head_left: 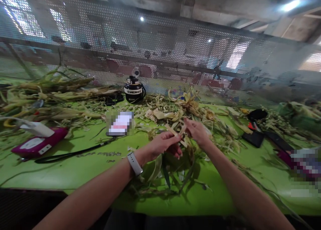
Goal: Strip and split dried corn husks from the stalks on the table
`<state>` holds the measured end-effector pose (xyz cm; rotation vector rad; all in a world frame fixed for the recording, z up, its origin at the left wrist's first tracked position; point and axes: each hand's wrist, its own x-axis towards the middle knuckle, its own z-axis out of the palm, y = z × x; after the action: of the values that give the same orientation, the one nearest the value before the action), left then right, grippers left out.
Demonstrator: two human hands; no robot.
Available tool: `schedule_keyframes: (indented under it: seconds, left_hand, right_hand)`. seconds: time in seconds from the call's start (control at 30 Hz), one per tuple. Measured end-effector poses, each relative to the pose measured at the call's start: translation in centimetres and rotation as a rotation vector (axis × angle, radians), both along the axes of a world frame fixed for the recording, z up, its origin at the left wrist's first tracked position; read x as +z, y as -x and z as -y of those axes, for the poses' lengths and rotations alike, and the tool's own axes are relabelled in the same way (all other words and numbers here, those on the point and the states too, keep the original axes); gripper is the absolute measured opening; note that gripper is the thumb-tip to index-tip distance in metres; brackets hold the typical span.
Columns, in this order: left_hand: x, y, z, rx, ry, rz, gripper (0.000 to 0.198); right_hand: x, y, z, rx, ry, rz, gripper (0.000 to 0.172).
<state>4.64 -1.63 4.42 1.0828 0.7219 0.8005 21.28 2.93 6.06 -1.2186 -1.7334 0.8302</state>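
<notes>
Head view, clock read from view centre. Pale tan, flat dried-husk strips [171, 129] at 5 o'clock, above glossy lime-green counter [215, 193]. Left hand [165, 143]: fingers clamped on strips. Right hand [198, 132] at 4 o'clock; cannot tell whether its fingers grip. Risk (judged): uneven pull on brittle fibre could split a strip. Black rounded jug [133, 97], 10 o'clock, white band: "ENERGY". Flat rectangular phone [121, 123], 8 o'clock: screen obscured, unreadable.

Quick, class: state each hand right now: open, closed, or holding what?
Left hand: closed, pinching pale strips.
Right hand: curled at the strips' upper end; grip cannot be told.
</notes>
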Motion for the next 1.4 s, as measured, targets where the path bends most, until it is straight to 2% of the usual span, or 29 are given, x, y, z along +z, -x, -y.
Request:
schedule_keyframes:
  seconds: [0.1,0.2,0.27,0.37,0.47,0.6,0.7,0.8,0.97,1.07,1.17,1.23,1.4]
  left_hand:
    - [-0.2,0.0,-0.5,0.118,0.005,0.083,0.043]
    - [-0.3,0.2,-1.0,0.19,-0.003,0.132,0.039]
    - [-0.4,0.3,-1.1,0.222,0.034,0.169,0.031]
    - [-0.4,0.2,-1.2,0.217,0.102,0.242,0.024]
    - [-0.4,-0.1,-1.1,0.279,0.128,0.311,0.02]
    - [-0.1,-0.3,-1.0,0.38,0.182,0.345,0.018]
    - [0.2,-0.1,-1.0,0.379,0.197,0.313,0.02]
    - [0.4,0.2,-1.1,0.363,0.196,0.335,0.018]
    - [0.4,0.2,-1.5,0.341,0.077,0.396,0.01]
    - [0.1,0.1,-1.7,0.343,-0.001,0.393,0.016]
    - [-0.5,-0.2,-1.7,0.33,-0.018,0.419,0.024]
    - [-0.9,-0.3,-1.7,0.371,-0.013,0.44,0.026]
    - [-0.9,-0.4,-1.4,0.396,-0.056,0.382,0.032]
  right_hand:
    - [0.3,-0.5,0.1,0.003,0.103,-0.004,0.065]
    - [0.3,-0.1,0.6,0.21,0.205,0.093,0.063]
    - [0.2,0.4,1.0,0.352,0.225,0.059,0.056]
    - [-0.1,1.0,1.2,0.436,0.22,-0.008,0.045]
    - [-0.5,1.1,1.1,0.443,0.24,-0.018,0.043]
    - [-0.8,1.2,1.0,0.41,0.15,-0.029,0.043]
    - [-0.6,1.4,1.0,0.422,0.108,-0.017,0.041]
    - [-0.4,1.4,1.2,0.394,0.138,-0.031,0.042]
    - [-0.6,1.2,1.4,0.337,0.278,-0.177,0.048]
    - [-0.7,1.3,1.6,0.348,0.318,-0.129,0.049]
    - [-0.8,1.9,2.1,0.407,0.301,-0.068,0.046]
    - [-0.9,2.5,2.4,0.445,0.28,-0.082,0.044]
    - [-1.5,3.1,2.5,0.447,0.224,-0.106,0.041]
